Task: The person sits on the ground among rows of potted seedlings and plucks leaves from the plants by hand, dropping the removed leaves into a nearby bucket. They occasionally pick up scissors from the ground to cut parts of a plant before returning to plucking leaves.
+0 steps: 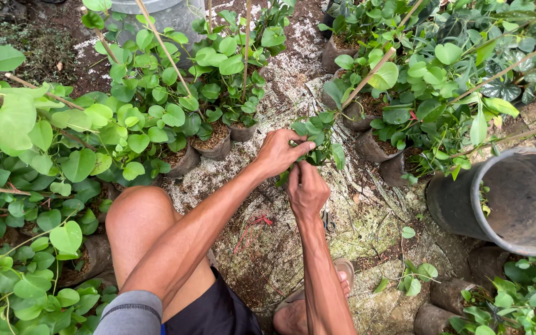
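Head view: hands [293, 170] amid crowded pots [367, 147]

Bare, pale-speckled ground [293, 80] carries small dark pots of leafy plants [215, 146] staked with canes, a grey bucket [516, 198] on its side, scissors [328, 220] and red string [262, 219]

1. The left hand [277, 152] and right hand [306, 189] meet at the middle of the view, the left just above the right, both on a leafy cutting [317, 133].
2. Potted plants [212, 139] stand in a row left of the hands, stakes [162, 46] rising from them.
3. More potted plants [373, 146] stand right of the cutting.
4. A bucket [516, 198] lies tilted at far right.
5. A bent knee [138, 217] sits lower left; a sandalled foot [342, 279] rests on the ground [268, 248] below the hands.
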`<state>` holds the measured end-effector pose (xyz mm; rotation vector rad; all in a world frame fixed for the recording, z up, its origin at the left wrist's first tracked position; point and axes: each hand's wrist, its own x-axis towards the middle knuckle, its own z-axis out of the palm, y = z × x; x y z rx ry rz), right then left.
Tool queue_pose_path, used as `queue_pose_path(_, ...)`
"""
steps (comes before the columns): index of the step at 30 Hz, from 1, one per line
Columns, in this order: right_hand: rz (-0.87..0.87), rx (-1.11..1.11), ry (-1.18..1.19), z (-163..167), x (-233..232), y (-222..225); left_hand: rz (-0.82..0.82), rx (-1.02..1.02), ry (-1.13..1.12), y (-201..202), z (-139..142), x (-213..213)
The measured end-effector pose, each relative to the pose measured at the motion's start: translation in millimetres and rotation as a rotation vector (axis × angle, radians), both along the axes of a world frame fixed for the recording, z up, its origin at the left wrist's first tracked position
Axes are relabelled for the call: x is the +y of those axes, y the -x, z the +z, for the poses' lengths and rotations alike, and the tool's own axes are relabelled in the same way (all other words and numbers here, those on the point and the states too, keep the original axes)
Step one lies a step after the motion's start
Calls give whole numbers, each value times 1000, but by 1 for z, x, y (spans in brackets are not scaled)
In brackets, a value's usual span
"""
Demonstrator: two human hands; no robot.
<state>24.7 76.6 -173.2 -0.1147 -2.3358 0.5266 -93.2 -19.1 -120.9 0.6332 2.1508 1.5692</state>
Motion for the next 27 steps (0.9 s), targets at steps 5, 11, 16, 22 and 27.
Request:
queue_pose_path(5,-104,60,241,34,-6,-2,-10,-44,55,-6,17,-5)
queue_pose_path(11,-218,-106,192,41,3,11,-40,127,-86,-11,26,-8)
queue_pose_path(16,-289,-166,201,26,9,19,-40,36,12,-13,24,-6)
queue_pose_path(22,-213,-44,426,31,11,18,-85,129,-2,-10,23,-7)
queue_pose_path(27,-137,-106,531,45,9,16,-39,298,-17,-11,24,-7)
